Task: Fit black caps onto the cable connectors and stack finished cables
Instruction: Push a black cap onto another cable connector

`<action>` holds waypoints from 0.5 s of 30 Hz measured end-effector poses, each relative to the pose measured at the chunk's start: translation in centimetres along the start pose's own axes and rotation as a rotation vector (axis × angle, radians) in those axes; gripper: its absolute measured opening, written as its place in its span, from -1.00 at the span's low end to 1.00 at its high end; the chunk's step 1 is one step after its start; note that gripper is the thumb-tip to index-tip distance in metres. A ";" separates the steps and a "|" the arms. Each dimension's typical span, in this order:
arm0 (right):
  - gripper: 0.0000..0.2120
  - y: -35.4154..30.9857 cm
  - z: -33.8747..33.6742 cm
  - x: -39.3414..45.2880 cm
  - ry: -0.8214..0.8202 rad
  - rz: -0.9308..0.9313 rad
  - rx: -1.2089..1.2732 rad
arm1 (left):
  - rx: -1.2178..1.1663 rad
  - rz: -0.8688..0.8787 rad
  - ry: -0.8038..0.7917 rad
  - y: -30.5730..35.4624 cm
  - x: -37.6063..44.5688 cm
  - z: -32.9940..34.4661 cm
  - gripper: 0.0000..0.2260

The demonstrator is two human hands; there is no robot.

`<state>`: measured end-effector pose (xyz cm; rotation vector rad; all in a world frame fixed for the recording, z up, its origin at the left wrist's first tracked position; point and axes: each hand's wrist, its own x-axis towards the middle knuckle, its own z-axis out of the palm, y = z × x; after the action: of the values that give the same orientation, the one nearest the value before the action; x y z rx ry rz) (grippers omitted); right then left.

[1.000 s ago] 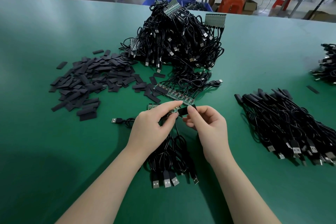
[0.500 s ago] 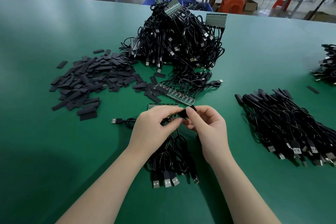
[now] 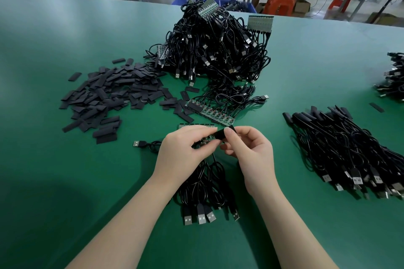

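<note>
My left hand pinches the small green connector board of a cable at the table's middle. My right hand pinches a black cap and holds it over that board's end, the two hands touching. The cables hanging from the board run toward me, their USB plugs lying on the green table. A spread of loose black caps lies to the left. The capped cables stack lies on the right.
A big tangled heap of uncapped cables rises behind my hands, with a strip of joined boards in front of it. Another cable pile sits at the far right edge. A person sits on an orange stool beyond the table.
The black cap has slid leftward over the board's end, and my fingertips have closed together around it. My arms stay in the same place.
</note>
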<state>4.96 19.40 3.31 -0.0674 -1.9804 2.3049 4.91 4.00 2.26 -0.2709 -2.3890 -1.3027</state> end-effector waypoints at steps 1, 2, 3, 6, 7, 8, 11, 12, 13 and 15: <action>-0.93 0.0 0.0 0.0 0.004 -0.003 -0.008 | 0.004 -0.002 -0.007 0.0 0.0 0.0 -0.73; -0.92 0.0 0.1 0.0 0.007 -0.006 -0.014 | 0.009 -0.002 -0.011 0.0 0.0 -0.1 -0.72; -0.92 0.1 0.1 0.0 0.007 -0.006 -0.017 | 0.013 0.000 -0.011 0.0 0.0 -0.1 -0.71; -0.94 0.0 0.2 0.1 -0.001 0.002 -0.011 | 0.020 0.013 -0.002 0.1 0.0 -0.1 -0.73; -0.93 0.0 0.2 0.1 -0.002 0.004 -0.007 | 0.020 0.017 -0.001 0.1 0.0 -0.1 -0.73; -0.93 0.0 0.2 0.1 -0.004 0.006 -0.005 | 0.020 0.020 0.000 0.2 0.0 -0.1 -0.74; -0.92 -0.1 0.2 0.0 -0.007 0.012 0.000 | 0.022 0.030 0.005 0.1 0.1 -0.1 -0.74; -0.92 -0.1 0.2 0.0 -0.008 0.012 0.000 | 0.022 0.033 0.006 0.1 0.0 -0.1 -0.75; -0.93 -0.1 0.2 0.0 -0.008 0.012 0.000 | 0.023 0.037 0.007 0.1 0.0 -0.1 -0.75; -0.93 -0.2 0.1 0.0 -0.010 0.011 0.000 | 0.024 0.052 0.011 0.1 0.0 -0.1 -0.76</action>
<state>5.00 19.27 3.51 -0.0668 -1.9897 2.3166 4.98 3.98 2.36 -0.3157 -2.3705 -1.2481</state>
